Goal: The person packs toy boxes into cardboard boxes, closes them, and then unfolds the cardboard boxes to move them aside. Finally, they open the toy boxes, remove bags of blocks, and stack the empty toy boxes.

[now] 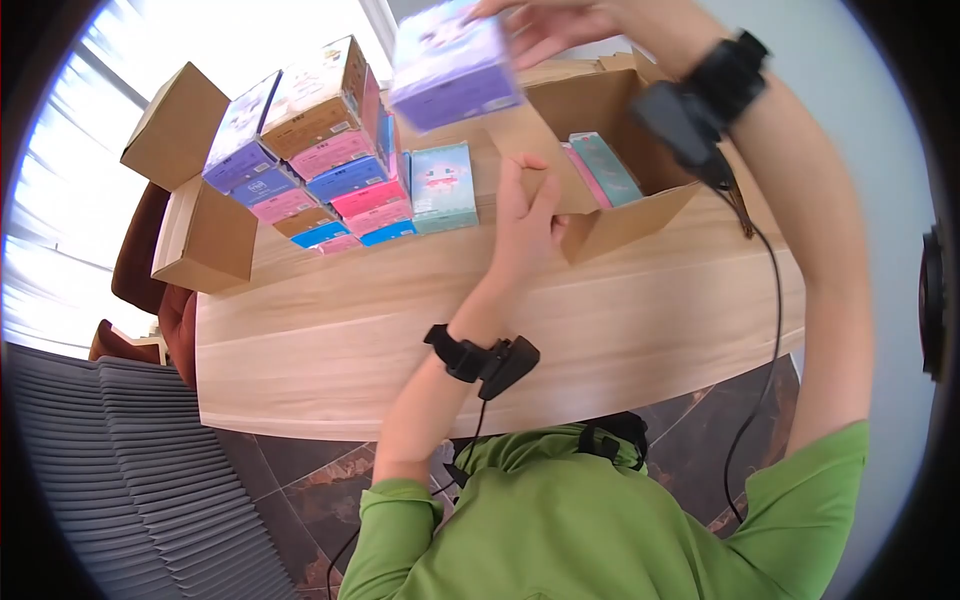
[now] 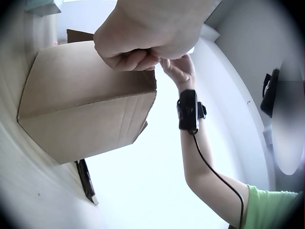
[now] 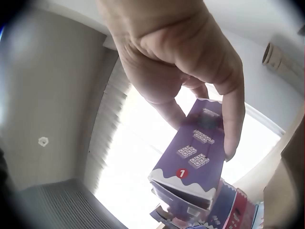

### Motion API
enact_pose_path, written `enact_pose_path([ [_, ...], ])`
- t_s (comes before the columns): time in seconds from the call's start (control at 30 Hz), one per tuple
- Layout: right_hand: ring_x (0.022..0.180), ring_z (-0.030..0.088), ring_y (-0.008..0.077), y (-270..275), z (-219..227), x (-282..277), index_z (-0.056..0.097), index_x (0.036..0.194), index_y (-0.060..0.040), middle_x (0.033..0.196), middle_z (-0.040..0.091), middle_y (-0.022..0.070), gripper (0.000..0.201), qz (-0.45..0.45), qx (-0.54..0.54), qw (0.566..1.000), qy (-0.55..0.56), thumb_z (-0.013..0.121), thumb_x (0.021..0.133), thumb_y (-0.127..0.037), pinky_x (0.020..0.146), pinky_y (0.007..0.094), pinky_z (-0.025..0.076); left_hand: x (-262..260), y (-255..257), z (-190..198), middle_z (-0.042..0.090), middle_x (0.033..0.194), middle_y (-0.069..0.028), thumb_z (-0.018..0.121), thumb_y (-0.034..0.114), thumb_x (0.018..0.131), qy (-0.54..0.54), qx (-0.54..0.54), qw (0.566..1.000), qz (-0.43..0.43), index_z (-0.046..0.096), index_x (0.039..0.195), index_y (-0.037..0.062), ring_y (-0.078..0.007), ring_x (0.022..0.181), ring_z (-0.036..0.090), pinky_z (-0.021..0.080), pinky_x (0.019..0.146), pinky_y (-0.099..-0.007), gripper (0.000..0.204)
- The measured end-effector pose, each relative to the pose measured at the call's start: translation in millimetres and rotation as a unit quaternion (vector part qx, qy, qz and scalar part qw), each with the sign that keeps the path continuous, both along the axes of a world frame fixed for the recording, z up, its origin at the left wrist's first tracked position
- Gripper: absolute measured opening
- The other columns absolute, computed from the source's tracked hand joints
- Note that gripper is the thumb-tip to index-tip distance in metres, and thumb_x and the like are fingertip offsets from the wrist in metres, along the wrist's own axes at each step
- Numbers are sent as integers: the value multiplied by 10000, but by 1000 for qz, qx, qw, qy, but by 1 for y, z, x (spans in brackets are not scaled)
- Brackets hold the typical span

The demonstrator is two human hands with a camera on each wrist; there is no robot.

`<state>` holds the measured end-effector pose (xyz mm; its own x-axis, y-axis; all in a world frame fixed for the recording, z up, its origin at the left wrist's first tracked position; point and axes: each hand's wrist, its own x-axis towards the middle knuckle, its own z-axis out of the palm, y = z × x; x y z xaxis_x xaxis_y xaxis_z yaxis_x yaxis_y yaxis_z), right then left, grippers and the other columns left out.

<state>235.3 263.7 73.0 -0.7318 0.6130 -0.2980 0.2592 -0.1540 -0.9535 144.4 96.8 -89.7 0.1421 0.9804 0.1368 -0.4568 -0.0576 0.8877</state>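
Note:
A purple box [image 1: 455, 75] is held up by my right hand [image 1: 565, 30] above the table, to the right of the stacked boxes. In the right wrist view the right hand [image 3: 186, 57] grips the purple box [image 3: 195, 148] between thumb and fingers. My left hand [image 1: 528, 215], fingers curled, holds a flap of the open cardboard carton [image 1: 625, 232]. The left wrist view shows the left hand [image 2: 147, 36] at the upper edge of the carton [image 2: 86, 105]. Inside the carton lie a teal box [image 1: 605, 170] and a pink one beside it.
Several colourful boxes [image 1: 330, 155] are stacked at the left of the wooden table [image 1: 380, 330]. A teal box [image 1: 443, 187] lies beside the stack. A brown cardboard box [image 1: 205, 235] stands at the far left, with another [image 1: 175, 125] on top. Black cables hang from both wrists.

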Motion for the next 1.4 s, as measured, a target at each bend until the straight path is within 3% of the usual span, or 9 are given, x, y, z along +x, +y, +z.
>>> enact_pose_path([
  [0.2,917,592,334,-1,-55,-82,338,1214,77,1123,488,221,430,-31,-77,973,-216,492,835,-54,743,464,547,7,-9,-4,517,857,-3,452,107,916,-37,7,998,-48,348,1134,136,-34,606,449,316,431,-157,243],
  [0.53,850,629,250,-7,-94,-92,525,1032,81,941,609,200,259,67,142,885,-438,482,818,-58,687,380,502,-9,-26,23,548,936,-51,485,154,906,79,-81,989,-92,300,1250,124,-70,553,504,362,431,-179,392],
  [0.67,618,636,196,-11,-71,-87,579,932,41,794,640,160,238,45,418,802,-424,483,724,-26,486,328,487,-54,-16,49,533,1014,-114,617,72,771,498,14,866,-49,454,1141,89,-188,725,573,454,515,-269,404],
  [0.77,546,621,181,-6,-36,-47,611,865,44,742,652,137,222,-49,448,848,-279,474,698,-3,448,279,479,-61,-10,59,493,1144,-185,689,10,626,721,297,604,166,555,1056,66,-307,1044,519,498,742,-341,453],
  [0.87,680,610,208,-6,-19,-6,535,951,10,766,619,80,191,88,377,817,-428,516,773,-55,595,375,517,-71,10,34,411,1246,-251,677,-52,564,754,323,563,101,478,1172,70,-371,1222,342,371,963,-413,651],
  [0.97,545,623,174,-52,-23,36,646,740,13,643,654,66,147,164,335,779,-504,522,753,-65,510,276,500,-82,31,-1,348,1303,-237,615,-88,616,782,317,528,91,516,1140,77,-376,1216,358,380,965,-394,558],
  [1.1,851,618,314,-66,-75,57,509,1081,50,930,632,185,433,151,374,712,-575,617,780,-243,710,370,501,-92,41,-9,365,1293,-238,581,-121,618,766,335,540,100,498,1171,87,-373,1212,367,386,957,-397,597],
  [1.27,945,576,358,-72,-87,63,260,1322,-84,1058,560,224,651,47,204,847,-488,609,780,-173,694,424,540,-94,42,1,400,1268,-223,554,-104,656,772,299,557,67,485,1181,79,-365,1195,391,423,917,-400,560],
  [1.4,931,584,347,-64,-95,70,296,1308,-109,1101,534,202,623,78,274,821,-495,599,764,-127,599,422,574,-90,43,3,419,1252,-220,539,-91,681,781,301,541,81,489,1139,66,-353,1187,406,452,881,-393,487],
])
